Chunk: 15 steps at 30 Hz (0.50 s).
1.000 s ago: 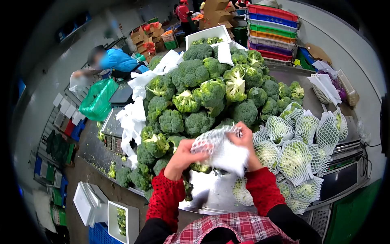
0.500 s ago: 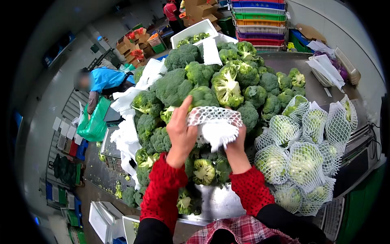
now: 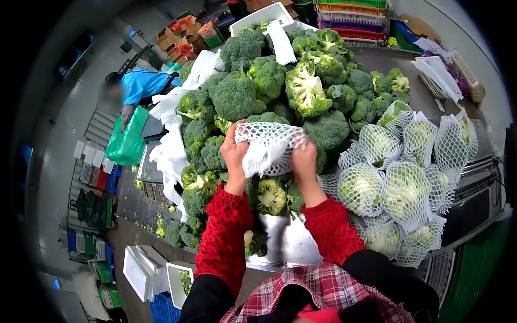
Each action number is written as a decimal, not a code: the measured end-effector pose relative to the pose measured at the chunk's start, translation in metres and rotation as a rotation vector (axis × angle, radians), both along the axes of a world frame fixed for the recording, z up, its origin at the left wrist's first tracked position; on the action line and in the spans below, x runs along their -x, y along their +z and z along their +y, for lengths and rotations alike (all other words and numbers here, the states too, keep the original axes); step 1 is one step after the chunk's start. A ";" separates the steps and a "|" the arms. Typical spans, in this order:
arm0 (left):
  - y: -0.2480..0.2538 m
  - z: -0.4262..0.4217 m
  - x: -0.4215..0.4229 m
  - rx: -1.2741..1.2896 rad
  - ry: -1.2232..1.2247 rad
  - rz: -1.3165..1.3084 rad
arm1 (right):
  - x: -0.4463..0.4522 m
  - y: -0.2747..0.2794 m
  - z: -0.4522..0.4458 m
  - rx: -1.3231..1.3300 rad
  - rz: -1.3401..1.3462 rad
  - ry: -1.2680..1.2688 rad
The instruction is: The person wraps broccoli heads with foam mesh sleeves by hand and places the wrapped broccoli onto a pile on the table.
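Your left hand (image 3: pixel 235 156) and right hand (image 3: pixel 304 161) are pinching the white mesh sleeve (image 3: pixel 269 146) between them, netted vegetables (image 3: pixel 406 196) lying right of your right hand.

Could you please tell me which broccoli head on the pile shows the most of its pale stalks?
The large broccoli head just below the white strip; its pale stalks fan toward the camera, while its neighbours show mostly green.

The blue-clad person's face (image 3: pixel 114 93) is blurred; the stacked multicoloured plastic crates (image 3: pixel 352 20) are cut off above.
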State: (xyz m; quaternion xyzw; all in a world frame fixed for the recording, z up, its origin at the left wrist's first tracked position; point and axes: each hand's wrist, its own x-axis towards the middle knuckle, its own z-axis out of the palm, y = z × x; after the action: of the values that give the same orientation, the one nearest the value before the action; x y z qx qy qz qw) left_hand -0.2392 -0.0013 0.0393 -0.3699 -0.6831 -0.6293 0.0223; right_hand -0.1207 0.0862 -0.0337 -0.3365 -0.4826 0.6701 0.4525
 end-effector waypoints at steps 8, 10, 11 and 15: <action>0.033 -0.115 -0.128 -0.053 -0.043 -0.314 | -0.133 0.079 -0.021 -0.302 0.314 0.224; 0.033 -0.126 -0.140 -0.086 -0.051 -0.135 | -0.143 0.066 -0.033 -0.178 0.417 0.337; 0.031 -0.132 -0.145 -0.131 -0.088 -0.150 | -0.143 0.061 -0.043 -0.089 0.450 0.335; 0.022 -0.154 -0.175 -0.178 -0.305 -0.685 | -0.151 0.036 -0.065 0.328 0.494 0.559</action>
State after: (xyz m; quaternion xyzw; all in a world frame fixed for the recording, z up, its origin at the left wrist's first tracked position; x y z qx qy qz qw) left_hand -0.0643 -0.1557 0.0609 -0.2323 -0.5307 -0.7695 -0.2688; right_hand 0.0304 0.0209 0.0025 -0.0888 -0.3192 0.8961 0.2955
